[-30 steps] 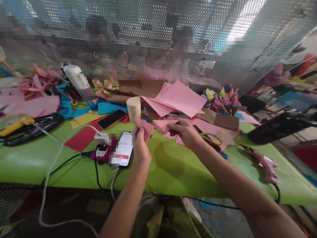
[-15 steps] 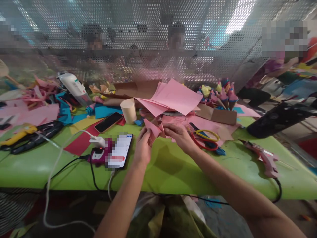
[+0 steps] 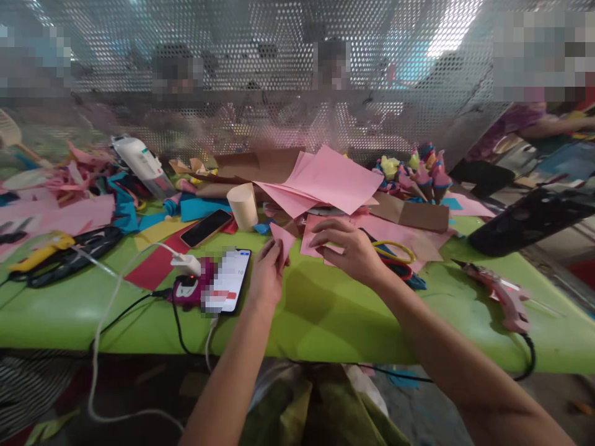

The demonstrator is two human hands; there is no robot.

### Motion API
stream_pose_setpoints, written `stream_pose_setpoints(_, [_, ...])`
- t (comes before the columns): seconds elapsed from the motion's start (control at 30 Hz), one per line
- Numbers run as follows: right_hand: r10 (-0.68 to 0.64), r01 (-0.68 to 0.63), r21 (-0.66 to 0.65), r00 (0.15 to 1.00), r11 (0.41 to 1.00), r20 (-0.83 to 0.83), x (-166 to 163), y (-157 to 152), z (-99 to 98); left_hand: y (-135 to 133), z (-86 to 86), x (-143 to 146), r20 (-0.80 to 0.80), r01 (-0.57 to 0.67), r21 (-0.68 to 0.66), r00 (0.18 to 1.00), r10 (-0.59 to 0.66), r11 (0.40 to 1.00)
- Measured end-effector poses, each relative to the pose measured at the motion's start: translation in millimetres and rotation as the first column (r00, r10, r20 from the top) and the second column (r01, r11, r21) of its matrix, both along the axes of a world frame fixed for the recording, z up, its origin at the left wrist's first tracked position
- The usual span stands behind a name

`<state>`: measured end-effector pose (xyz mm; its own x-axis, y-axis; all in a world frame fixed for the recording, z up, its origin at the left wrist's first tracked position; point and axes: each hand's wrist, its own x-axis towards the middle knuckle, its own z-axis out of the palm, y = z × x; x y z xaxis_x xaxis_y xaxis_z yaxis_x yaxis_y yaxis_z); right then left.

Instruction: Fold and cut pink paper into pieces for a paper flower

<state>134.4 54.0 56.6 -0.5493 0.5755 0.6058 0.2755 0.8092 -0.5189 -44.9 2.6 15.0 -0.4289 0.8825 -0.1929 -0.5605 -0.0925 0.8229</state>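
A small pink paper piece (image 3: 284,240), folded to a point at the top, is held by my left hand (image 3: 268,272) above the green table. My right hand (image 3: 346,248) hovers to the right of it, fingers curved and apart, with nothing in them. Beneath and beyond the right hand lie pink paper sheets (image 3: 400,238). Just past that forearm, scissors with yellow and red handles (image 3: 395,251) rest partly hidden. Behind both hands a stack of pink sheets (image 3: 334,179) sits on other papers.
Left of my hands are a lit phone (image 3: 229,282), a purple power strip (image 3: 188,291), a dark phone (image 3: 206,228) and a cream paper roll (image 3: 242,207). A pink glue gun (image 3: 504,300) lies at right beside a black cylinder (image 3: 530,220). A person (image 3: 520,124) is at far right.
My right hand has let go of the folded pink paper, moved slightly right and opened its fingers. My left hand still holds the paper, which now stands more upright.
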Motion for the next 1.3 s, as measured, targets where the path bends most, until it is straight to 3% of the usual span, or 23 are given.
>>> stream_pose_setpoints(0.13, [0.011,-0.055,0.2,0.977,0.978,0.213,-2.3,-11.1,3.0,-3.7,3.3,2.5,-0.077,0.057,-0.023,0.995,-0.058,0.998])
stream_pose_setpoints(0.27, [0.04,-0.098,0.2,0.96,0.975,0.276,-8.3,-12.7,-7.0,-7.6,6.2,6.1,-0.088,0.168,-0.032,0.982,-0.17,0.985])
stream_pose_setpoints(0.43, [0.038,-0.038,-0.003,0.998,0.999,0.044,-7.6,-1.5,-9.4,-9.5,8.0,7.0,-0.181,0.244,-0.001,0.954,-0.24,0.97])
stream_pose_setpoints(0.57, [-0.021,-0.001,-0.315,0.997,0.949,-0.069,-5.8,5.4,-10.1,-13.1,11.9,5.9,-0.534,0.175,0.113,0.841,-0.089,0.978])
stream_pose_setpoints(0.67, [0.002,-0.022,-0.434,0.999,0.9,-0.045,-6.9,4.8,-10.9,-15.0,14.4,5.0,-0.671,0.173,0.159,0.741,-0.022,0.972])
stream_pose_setpoints(0.83, [0.022,-0.009,-0.365,0.999,0.931,0.032,-8.7,-0.4,-6.5,-14.7,13.2,4.1,-0.694,0.134,0.14,0.72,0.001,0.981])
stream_pose_setpoints(1.07, [0.03,-0.029,-0.194,1.0,0.981,0.004,-10.0,-5.3,-4.4,-15.5,11.9,6.0,-0.794,0.116,0.176,0.604,0.071,0.977])
stream_pose_setpoints(1.17, [0.003,-0.004,-0.229,1.0,0.974,-0.005,-11.2,-5.8,-6.0,-15.8,12.7,6.6,-0.783,0.124,0.185,0.618,0.07,0.975])
stream_pose_setpoints(1.3, [0.015,-0.048,-0.416,0.996,0.908,-0.083,-10.6,-1.3,-8.3,-15.9,14.3,7.6,-0.669,0.177,0.172,0.743,-0.017,0.969])
